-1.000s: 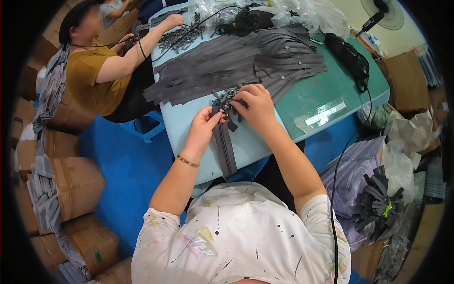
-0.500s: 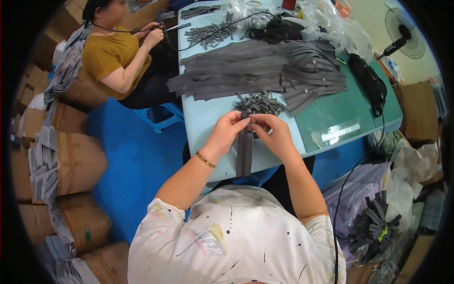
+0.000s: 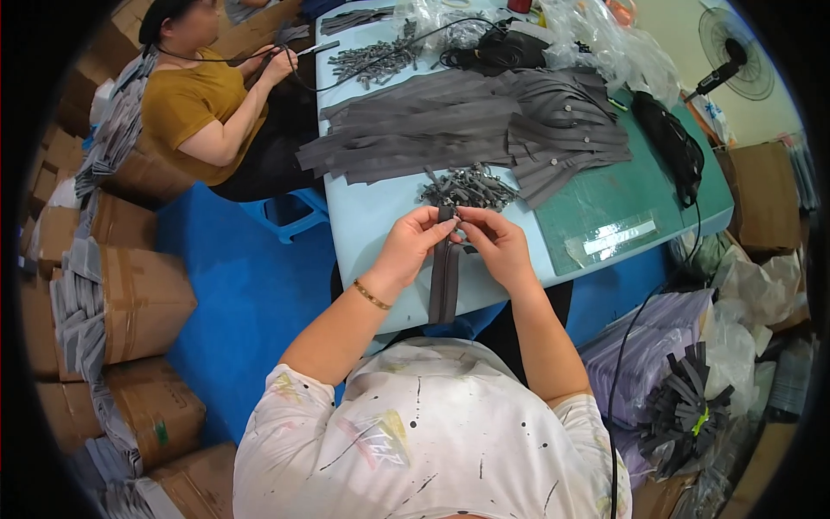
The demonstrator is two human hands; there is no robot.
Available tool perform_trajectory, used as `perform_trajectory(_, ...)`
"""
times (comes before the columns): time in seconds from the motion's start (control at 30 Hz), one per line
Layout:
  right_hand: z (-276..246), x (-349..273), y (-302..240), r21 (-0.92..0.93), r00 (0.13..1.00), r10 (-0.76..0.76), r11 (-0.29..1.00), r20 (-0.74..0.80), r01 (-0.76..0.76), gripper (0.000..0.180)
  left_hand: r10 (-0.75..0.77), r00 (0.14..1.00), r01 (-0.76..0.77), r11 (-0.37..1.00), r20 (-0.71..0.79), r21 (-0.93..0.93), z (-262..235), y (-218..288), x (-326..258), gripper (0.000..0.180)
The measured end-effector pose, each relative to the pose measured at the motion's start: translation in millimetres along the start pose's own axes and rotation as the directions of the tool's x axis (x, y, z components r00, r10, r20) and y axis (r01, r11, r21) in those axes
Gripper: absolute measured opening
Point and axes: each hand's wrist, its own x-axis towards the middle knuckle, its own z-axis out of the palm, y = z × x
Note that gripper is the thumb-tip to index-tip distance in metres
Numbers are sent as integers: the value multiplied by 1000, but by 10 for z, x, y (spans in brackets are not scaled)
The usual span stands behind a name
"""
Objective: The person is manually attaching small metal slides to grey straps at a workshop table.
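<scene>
A dark grey zipper (image 3: 444, 285) hangs from my fingers over the near edge of the light blue table, its lower end toward my lap. My left hand (image 3: 406, 248) is closed, pinching the zipper near its upper end between thumb and fingers. Right beside it, my right hand (image 3: 501, 246) is closed in a pinch on a small zipper slider, mostly hidden by the fingertips. Both hands' fingertips meet at the zipper's top. Just beyond them lies a heap of small zipper sliders with grey pulls (image 3: 471, 187). Behind the heap, many long grey zippers (image 3: 415, 130) are spread in layers.
Across the table's left corner sits a co-worker (image 3: 194, 112) handling a thin cable. Another slider heap (image 3: 372, 60), a black pouch (image 3: 670, 147) and a green mat (image 3: 605, 225) are on the table. Cardboard boxes (image 3: 147, 303) stand left; plastic-wrapped bundles (image 3: 648, 337) lie right.
My hands stay at the zipper's upper end, with only small finger movements. The whole view has shifted slightly.
</scene>
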Motion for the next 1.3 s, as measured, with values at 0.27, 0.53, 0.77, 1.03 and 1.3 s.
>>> perform_trajectory(0.27,-20,-24,-124,-143,999,-48,989,-14,45,15,95,994,-101,987,55,128,40,-19,-13,11)
perform_trajectory(0.53,-47,-40,36,-19,994,-94,995,-61,93,17,24,999,-28,988,33,149,25,2,-27,12)
perform_trajectory(0.77,-67,-67,-13,-168,986,-165,973,-18,160,21,69,996,-78,985,58,154,21,-8,-21,11)
perform_trajectory(1.03,-152,-66,87,220,999,-45,974,-2,45,20,135,989,-145,967,63,209,31,-50,-44,14)
perform_trajectory(1.3,-196,-59,-14,315,999,29,948,35,-38,23,100,993,-111,972,64,209,78,-8,-56,16)
